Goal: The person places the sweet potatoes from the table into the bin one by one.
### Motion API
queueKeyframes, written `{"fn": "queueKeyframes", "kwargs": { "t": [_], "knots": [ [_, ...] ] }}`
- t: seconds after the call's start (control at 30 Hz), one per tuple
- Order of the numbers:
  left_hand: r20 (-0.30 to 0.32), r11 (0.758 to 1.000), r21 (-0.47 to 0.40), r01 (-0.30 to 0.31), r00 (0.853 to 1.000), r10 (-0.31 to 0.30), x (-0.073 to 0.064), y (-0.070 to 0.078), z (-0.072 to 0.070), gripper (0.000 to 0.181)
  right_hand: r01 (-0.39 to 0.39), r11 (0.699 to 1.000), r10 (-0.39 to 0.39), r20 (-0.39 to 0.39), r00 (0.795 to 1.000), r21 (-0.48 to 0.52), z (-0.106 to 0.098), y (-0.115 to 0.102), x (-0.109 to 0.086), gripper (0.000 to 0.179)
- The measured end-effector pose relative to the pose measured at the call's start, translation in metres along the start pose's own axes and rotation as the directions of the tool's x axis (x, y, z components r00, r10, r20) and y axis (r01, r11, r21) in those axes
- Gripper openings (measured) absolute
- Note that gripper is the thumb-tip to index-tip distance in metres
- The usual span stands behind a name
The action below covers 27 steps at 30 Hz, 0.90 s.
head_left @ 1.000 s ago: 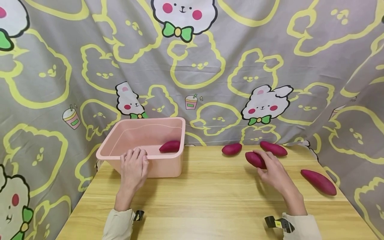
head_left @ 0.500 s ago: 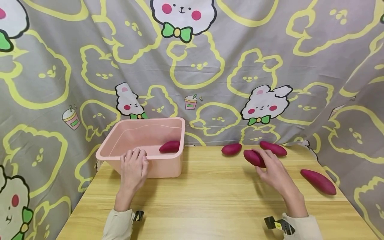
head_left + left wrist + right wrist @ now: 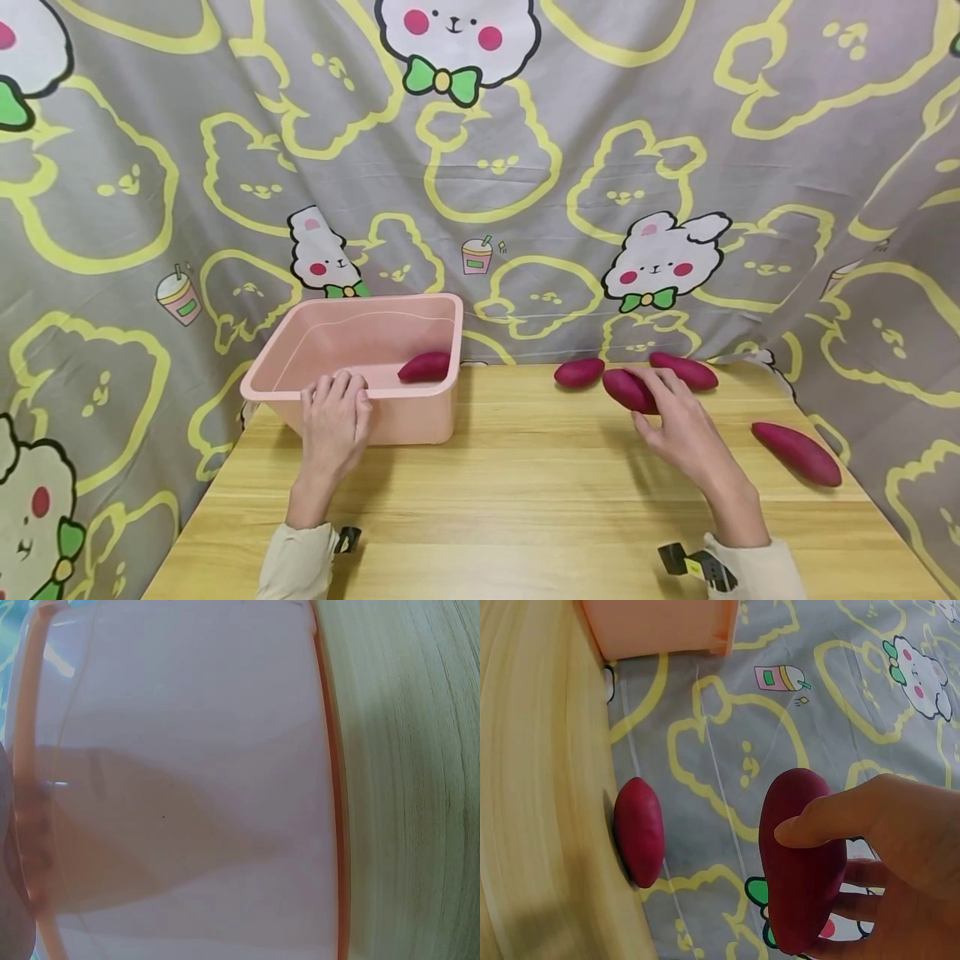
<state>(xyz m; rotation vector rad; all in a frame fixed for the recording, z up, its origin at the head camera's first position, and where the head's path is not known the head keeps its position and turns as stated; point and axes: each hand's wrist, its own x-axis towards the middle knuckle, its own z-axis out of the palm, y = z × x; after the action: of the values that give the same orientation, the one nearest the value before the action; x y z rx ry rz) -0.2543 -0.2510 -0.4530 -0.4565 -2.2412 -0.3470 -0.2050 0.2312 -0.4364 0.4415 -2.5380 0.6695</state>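
A pink plastic bin (image 3: 412, 417) stands at the left of the table, and one purple sweet potato (image 3: 424, 367) lies inside it. My left hand (image 3: 335, 425) grips the bin's near rim, fingers curled over the edge. In the left wrist view the bin's wall (image 3: 187, 825) fills most of the picture. My right hand (image 3: 686, 429) holds another sweet potato (image 3: 628, 391) above the table. The right wrist view shows the thumb lying across this sweet potato (image 3: 799, 877) and the other fingers behind it.
On the wooden table (image 3: 510, 500), one sweet potato (image 3: 579, 373) lies left of my right hand. Another sweet potato (image 3: 684, 372) is behind the hand, and a longer sweet potato (image 3: 797, 454) lies to its right. A patterned grey curtain (image 3: 525, 183) hangs along the table's back.
My right hand has shifted slightly left and up with the sweet potato in its grasp. The left hand and the bin have stayed in place.
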Motion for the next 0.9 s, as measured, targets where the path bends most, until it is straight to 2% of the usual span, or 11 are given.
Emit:
{"fn": "queueKeyframes", "kwargs": {
  "t": [0.47,0.9],
  "knots": [
    [-0.017,1.0,0.007,-0.009,1.0,0.009,0.0,-0.002,0.003,0.033,0.047,0.999,-0.047,-0.029,0.998,-0.003,-0.002,-0.011,0.003,0.072],
    [-0.008,1.0,0.006,-0.003,1.0,0.003,0.0,0.001,0.0,0.032,0.069,0.998,-0.069,-0.046,0.997,0.005,-0.004,-0.02,0.005,0.073]
  ]
}}
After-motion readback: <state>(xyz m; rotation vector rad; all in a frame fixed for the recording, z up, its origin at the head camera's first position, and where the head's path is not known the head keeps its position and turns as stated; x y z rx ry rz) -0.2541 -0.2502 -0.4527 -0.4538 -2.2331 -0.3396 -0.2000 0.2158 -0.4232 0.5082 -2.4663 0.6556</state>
